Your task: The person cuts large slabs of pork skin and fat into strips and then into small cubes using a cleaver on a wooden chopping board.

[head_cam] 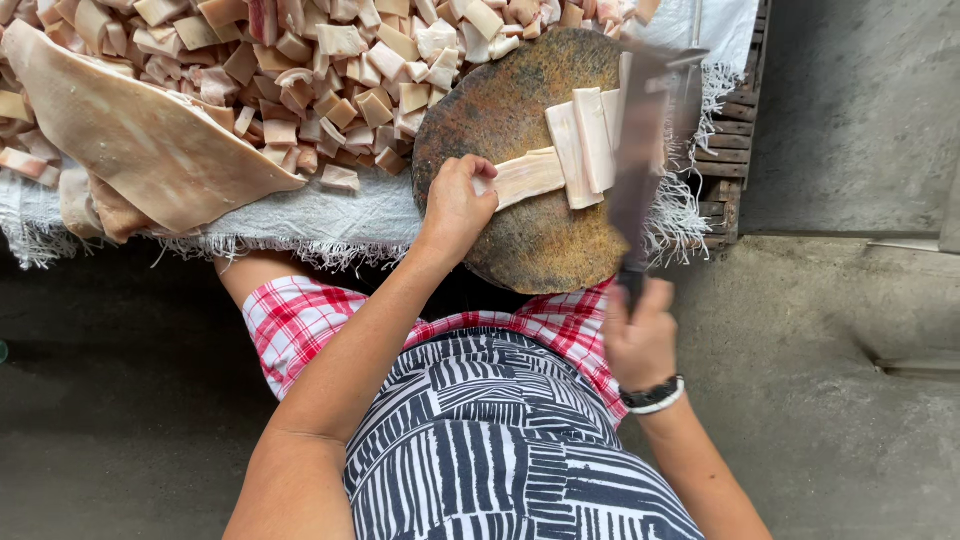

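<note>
On round chopping block (520, 250), left hand (455, 205) pinches pale strip (530, 177); right hand (640, 340) grips cleaver (640, 170).

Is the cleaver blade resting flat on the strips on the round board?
No: the cleaver is blurred and raised above the strips, its handle gripped in the right hand near the board edge.

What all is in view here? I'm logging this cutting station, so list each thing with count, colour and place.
cutting board: one, round, dark brown, centre
strips: several, pale pink, on the board
cut pieces: many, pink-tan, heaped top left
large sheet: one, tan, left
cloth: one, white, fringed, under everything
cleaver: one, dark, blurred, over the board's right side
left hand: grips a strip's end
right hand: grips the cleaver handle, wristband on
</note>
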